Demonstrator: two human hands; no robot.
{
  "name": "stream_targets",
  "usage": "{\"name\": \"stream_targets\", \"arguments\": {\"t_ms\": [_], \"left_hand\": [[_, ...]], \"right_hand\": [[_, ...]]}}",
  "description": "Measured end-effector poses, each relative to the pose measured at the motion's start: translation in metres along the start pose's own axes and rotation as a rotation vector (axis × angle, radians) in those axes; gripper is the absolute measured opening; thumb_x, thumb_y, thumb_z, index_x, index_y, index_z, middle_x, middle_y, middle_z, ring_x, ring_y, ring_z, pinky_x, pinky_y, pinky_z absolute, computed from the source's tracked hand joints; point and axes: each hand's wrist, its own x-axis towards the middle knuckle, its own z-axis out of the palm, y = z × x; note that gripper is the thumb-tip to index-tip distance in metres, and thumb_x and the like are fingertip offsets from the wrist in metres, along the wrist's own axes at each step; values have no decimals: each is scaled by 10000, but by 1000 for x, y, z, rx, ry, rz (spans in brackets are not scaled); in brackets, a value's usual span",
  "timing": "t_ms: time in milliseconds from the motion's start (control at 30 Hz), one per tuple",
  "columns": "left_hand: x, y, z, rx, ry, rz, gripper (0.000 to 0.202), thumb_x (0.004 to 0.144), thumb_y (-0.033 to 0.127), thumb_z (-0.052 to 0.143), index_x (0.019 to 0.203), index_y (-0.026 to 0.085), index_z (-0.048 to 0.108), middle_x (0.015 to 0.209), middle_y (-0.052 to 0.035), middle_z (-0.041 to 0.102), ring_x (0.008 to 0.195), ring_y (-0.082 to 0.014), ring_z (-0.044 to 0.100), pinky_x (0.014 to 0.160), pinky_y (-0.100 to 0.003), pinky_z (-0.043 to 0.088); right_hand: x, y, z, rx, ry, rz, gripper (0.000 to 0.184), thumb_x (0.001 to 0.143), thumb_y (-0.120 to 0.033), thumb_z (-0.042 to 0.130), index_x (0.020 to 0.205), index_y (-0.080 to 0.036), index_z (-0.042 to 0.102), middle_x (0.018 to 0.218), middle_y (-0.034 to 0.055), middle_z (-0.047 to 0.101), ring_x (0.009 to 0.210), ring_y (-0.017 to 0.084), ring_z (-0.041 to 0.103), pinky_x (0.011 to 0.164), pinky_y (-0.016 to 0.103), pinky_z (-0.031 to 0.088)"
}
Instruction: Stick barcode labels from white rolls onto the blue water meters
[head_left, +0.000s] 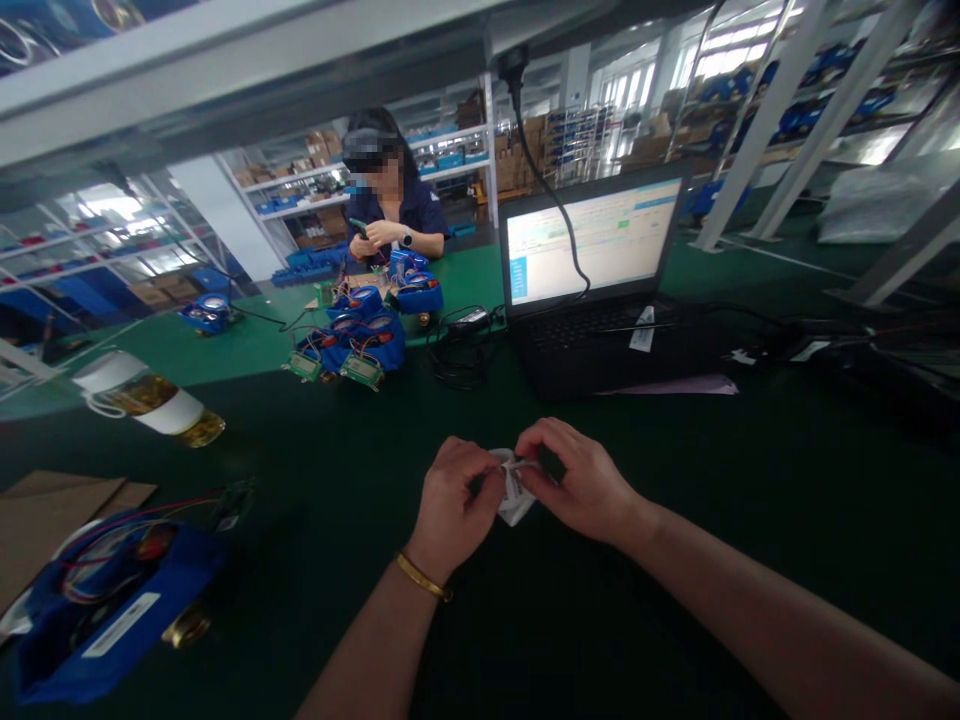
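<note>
Between my two hands is a small white plastic bag [514, 503] with faint dark print, held just above the dark green table. My left hand [459, 497] pinches its upper left edge between thumb and fingers. On the other side, my right hand [576, 480] pinches the top right part of the bag. The fingertips of both hands nearly meet at its upper edge. Whatever the bag contains, if anything, cannot be made out. A gold bracelet [424, 578] circles my left wrist.
An open laptop [592, 250] stands ahead to the right. Several blue meter bodies with circuit boards [360, 335] sit ahead; a larger blue meter [112, 610] lies at left near a tea bottle [154, 398]. Across the table a person [394, 215] holds a phone.
</note>
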Motion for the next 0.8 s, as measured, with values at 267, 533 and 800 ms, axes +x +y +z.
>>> {"name": "stream_targets", "arguments": {"t_ms": [267,533,800], "left_hand": [[0,5,-6,52,-61,29,157,803,148,450,704,177,569,642,-8,521,657,-139,459,639,-292,362],[1,6,-7,-2,-80,28,171,788,139,459,676,176,583,615,-2,514,636,-133,456,636,-288,358],[1,5,-7,-192,-72,-94,197,764,161,474,593,185,569,565,1,516,630,-136,475,633,-282,377]], "right_hand": [[2,-3,-5,-6,-122,2,54,776,-127,480,774,-178,498,682,2,471,628,156,462,569,272,346],[3,-7,-8,-82,-186,-85,77,806,-130,450,758,-173,492,668,2,484,631,155,457,559,278,299],[1,-10,-5,-84,-162,-178,150,854,-139,388,748,-174,488,705,35,486,672,182,450,570,296,331]]}}
